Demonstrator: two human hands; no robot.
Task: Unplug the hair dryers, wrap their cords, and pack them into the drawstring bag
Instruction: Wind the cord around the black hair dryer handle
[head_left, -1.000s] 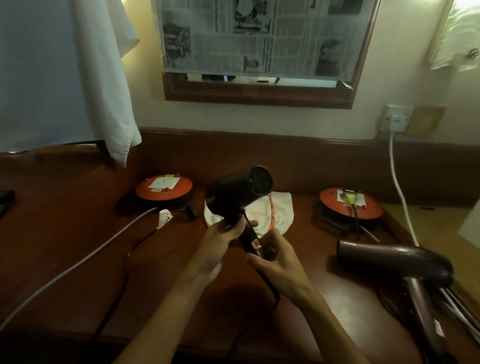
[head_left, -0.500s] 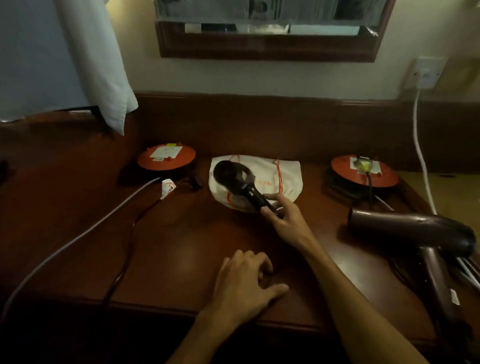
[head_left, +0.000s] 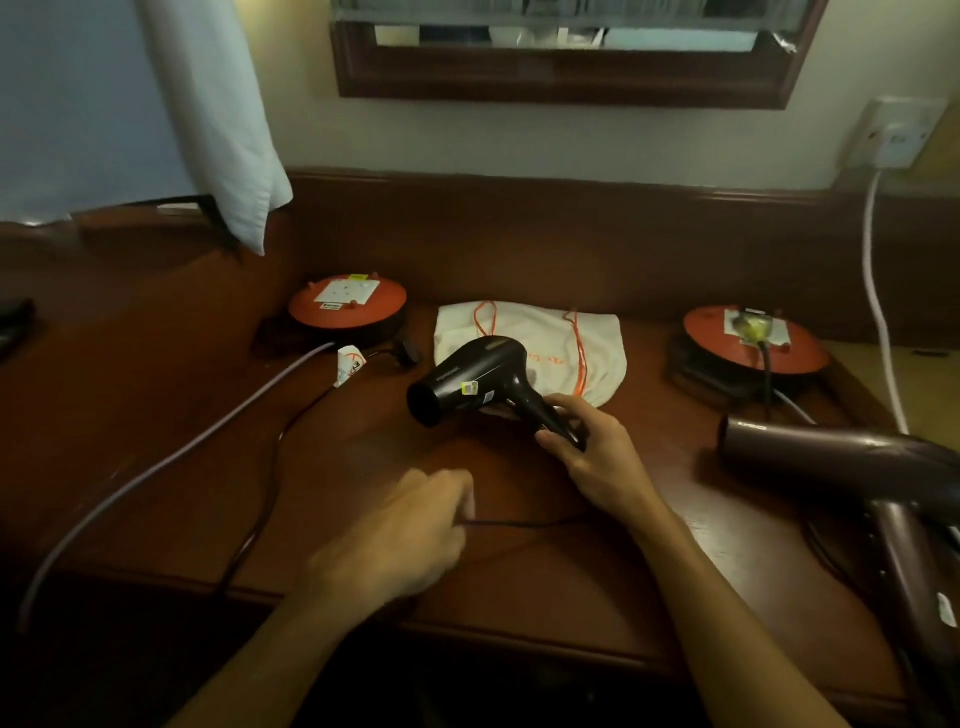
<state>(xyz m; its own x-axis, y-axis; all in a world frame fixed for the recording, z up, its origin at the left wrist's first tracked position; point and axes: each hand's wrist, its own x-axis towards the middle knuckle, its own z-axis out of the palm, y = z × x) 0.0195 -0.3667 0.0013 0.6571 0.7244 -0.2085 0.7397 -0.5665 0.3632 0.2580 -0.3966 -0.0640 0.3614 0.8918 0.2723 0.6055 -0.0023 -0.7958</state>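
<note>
Clamping the handle of the black dryer (head_left: 475, 384), the right hand (head_left: 592, 447) has its grip closed round it low over the surface (head_left: 182, 415). From that grip the barrel runs up and to the left, nozzle facing left, and the body lies partly over the near edge of the white bag (head_left: 561, 348), which is flat just behind the grip with its orange drawstrings showing. Nearer than the grip and to its left, the left hand (head_left: 400, 540) is blurred; its grip looks pinched on the black cord (head_left: 519, 524), a thin line running right from the fingertips toward the right wrist. Farther left of the grip, the cord's plug (head_left: 402, 353) lies loose beside the left reel (head_left: 347, 309). Right of the grip lies the brown dryer (head_left: 852, 467), nozzle pointing left. Behind it, the right reel (head_left: 753, 338) has a plug seated in its socket.
</note>
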